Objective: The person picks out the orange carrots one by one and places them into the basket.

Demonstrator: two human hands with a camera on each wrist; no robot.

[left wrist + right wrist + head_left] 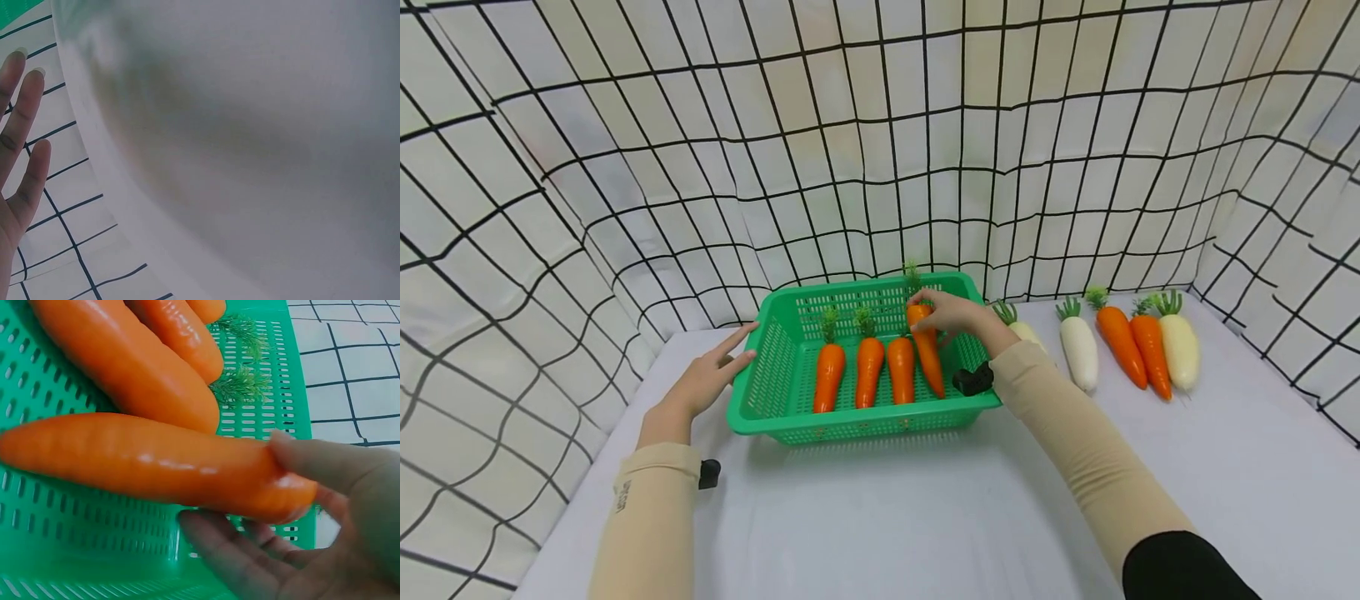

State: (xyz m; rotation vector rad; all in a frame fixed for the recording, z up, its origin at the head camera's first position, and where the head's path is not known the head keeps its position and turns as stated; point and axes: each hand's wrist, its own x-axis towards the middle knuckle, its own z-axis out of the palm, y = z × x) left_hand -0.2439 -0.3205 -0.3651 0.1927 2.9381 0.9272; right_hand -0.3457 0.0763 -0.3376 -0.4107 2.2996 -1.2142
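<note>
Thumb and fingers of the right hand [951, 315] pinch the thick upper end of an orange carrot [928, 358] inside a green basket [861, 417]. This held carrot slants, its leafy green top near the far rim and its narrow tip toward the near side; whether the tip touches the basket floor cannot be told. Just left of it, three other carrots [870, 375] lie side by side in the basket, tops toward the far wall. With fingers straight and spread apart, the left hand [703, 379] reaches to the left rim, its fingertips at the edge, though firm contact is hard to confirm. Outside the basket, on the right part of the white table [850, 517], lies a row of vegetables: a pale radish [1026, 332] partly hidden by the right forearm, a white radish [1080, 354], two loose carrots [1122, 346] and a cream-coloured radish [1181, 354] at the far right end. Both forearms wear beige sleeves [651, 525], and a small black object [710, 473] shows beside each wrist. Behind everything stands a pale backdrop crossed by a black grid [963, 107].
</note>
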